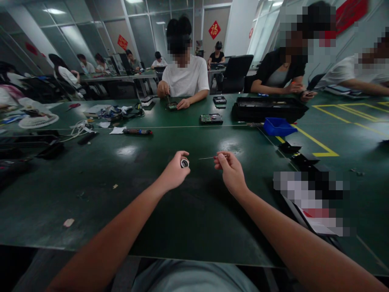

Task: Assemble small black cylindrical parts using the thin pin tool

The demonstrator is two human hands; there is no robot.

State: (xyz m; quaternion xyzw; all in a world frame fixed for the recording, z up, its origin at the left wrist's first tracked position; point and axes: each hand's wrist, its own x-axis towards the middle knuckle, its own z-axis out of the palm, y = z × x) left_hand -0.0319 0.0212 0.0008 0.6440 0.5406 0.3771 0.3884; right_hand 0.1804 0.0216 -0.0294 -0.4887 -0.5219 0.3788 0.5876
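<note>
My left hand (177, 170) is closed around a small round part (184, 163) with a silvery rim and a dark middle, its open face turned to the right. Between the thumb and fingers of my right hand (229, 168) is a thin screwdriver (207, 158), with a slim metal shaft and a bit of red at the handle. The shaft points left toward the round part, and a gap separates the two. Both hands are above the green tabletop (182, 219); fingers hide most of the screwdriver's handle.
Across the table a person (185, 77) works on a circuit board (172, 105). Hard drives (211, 118), a black tray (270, 108) and a blue bin (278, 126) lie beyond my hands. A dark pen-shaped tool (138, 132) and cables (81, 127) are at left.
</note>
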